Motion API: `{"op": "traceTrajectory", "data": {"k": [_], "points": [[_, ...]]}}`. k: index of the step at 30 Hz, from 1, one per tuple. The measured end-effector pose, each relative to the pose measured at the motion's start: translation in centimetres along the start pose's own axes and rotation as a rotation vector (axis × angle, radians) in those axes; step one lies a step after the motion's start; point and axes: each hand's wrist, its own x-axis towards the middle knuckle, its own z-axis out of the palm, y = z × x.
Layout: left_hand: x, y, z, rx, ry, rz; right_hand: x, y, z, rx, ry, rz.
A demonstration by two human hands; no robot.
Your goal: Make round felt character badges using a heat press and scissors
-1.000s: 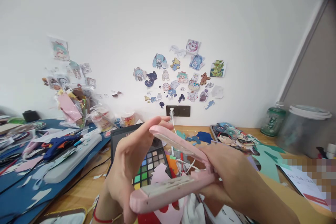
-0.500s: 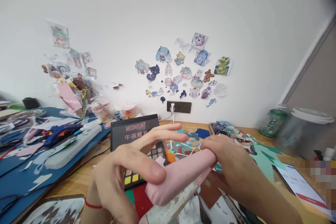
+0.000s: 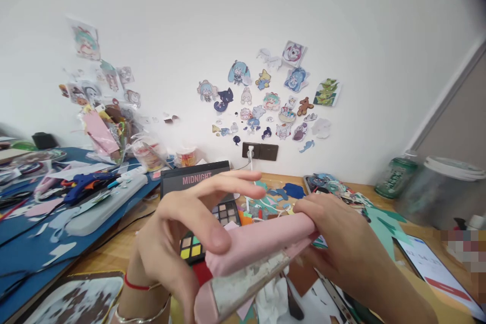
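A pink hair straightener (image 3: 261, 243) slants across the lower middle of the head view. Its upper arm looks smooth, with a wrinkled left end; the lower arm (image 3: 246, 286) has a worn, whitish plate and a pink tip. My right hand (image 3: 334, 243) is closed around the hinged end, hiding it. At the other end, my left hand (image 3: 178, 228) rests one fingertip on the upper arm. Another digit, blurred, bends down beside the lower tip, and two fingers stretch out above. A narrow gap shows between the arms.
Behind my hands stand an open colour palette (image 3: 193, 248) and scattered coloured scraps (image 3: 277, 195). Left lie a blue mat (image 3: 125, 223), a blue glue gun (image 3: 85, 187) and cables. Right are a phone (image 3: 433, 268), a green bottle (image 3: 397, 177) and a lidded tub (image 3: 442, 192).
The straightener's left end has come up, and more of its lower arm and pink tip shows. My left hand has shifted slightly left and up; my right hand keeps its grip.
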Motion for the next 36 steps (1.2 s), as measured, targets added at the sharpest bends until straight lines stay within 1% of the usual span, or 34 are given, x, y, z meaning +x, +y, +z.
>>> {"op": "traceTrajectory", "data": {"k": [1,3,6,8,10,13,16,18,21,29,33,36], "points": [[0.0,-0.3,-0.2,-0.018,0.023,0.001,0.0,0.0,0.0,-0.023,0.005,-0.001],[0.2,-0.9,-0.5,-0.038,0.112,0.007,0.0,0.1,0.0,-0.066,0.028,-0.007],[0.4,-1.7,-0.1,-0.034,0.25,0.002,-0.1,0.3,0.0,-0.09,0.05,0.004],[0.6,-2.1,0.3,-0.006,0.312,-0.002,-0.1,0.5,0.0,-0.069,0.028,0.043],[0.8,-2.4,0.7,0.015,0.347,-0.033,-0.1,0.7,-0.1,-0.041,-0.012,0.1],[0.9,-2.6,0.8,-0.042,0.336,-0.106,-0.1,0.8,-0.2,-0.002,-0.06,0.142],[0.9,-2.6,0.7,-0.03,0.332,-0.14,0.0,0.7,-0.2,0.021,-0.083,0.13],[0.9,-2.6,0.7,-0.006,0.347,-0.166,0.1,0.8,-0.2,0.008,-0.074,0.127],[0.9,-2.6,0.8,-0.034,0.355,-0.222,0.2,1.0,-0.2,-0.02,-0.058,0.141],[0.9,-2.7,1.4,0.003,0.37,-0.341,0.0,1.8,0.0,-0.013,-0.103,0.189],[1.1,-3.2,1.6,0.057,0.382,-0.357,-0.1,2.1,0.2,0.003,-0.12,0.212],[1.3,-3.7,1.7,0.041,0.392,-0.349,-0.1,2.3,0.3,0.034,-0.14,0.214]]}}
